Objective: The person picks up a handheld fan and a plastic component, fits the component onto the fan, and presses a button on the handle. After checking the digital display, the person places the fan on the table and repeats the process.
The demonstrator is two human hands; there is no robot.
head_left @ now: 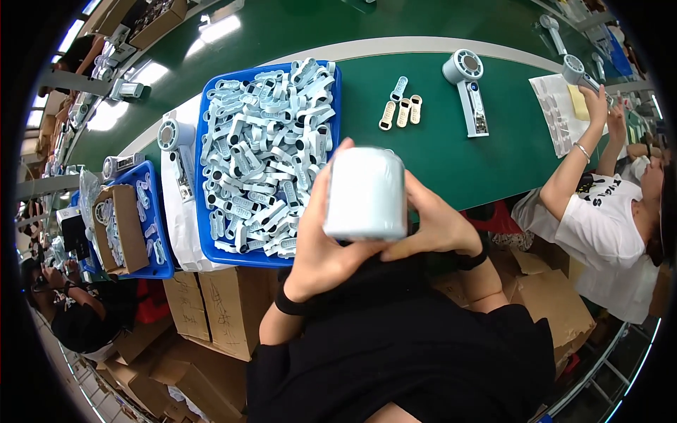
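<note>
Close to the head camera I hold up a pale blue rounded plastic body (365, 194), slightly blurred, with its smooth side facing up. My left hand (317, 243) is closed around its left side and my right hand (446, 224) around its right, the thumbs meeting near its lower edge. Its far side and underside are hidden. Left of my hands stands a blue bin (205, 236) heaped with small pale blue oblong plastic covers (264, 155). Beyond my right hand, a handheld fan (471, 99) lies on the green table (493, 166), its handle pointing toward me.
Several small oblong pieces (403, 113), cream and pale blue, lie mid-table. Another fan (178, 151) rests on white paper left of the bin. A co-worker (599, 211) sits at the right, handling a fan (575, 70). Cardboard boxes (222, 310) stand below the table edge.
</note>
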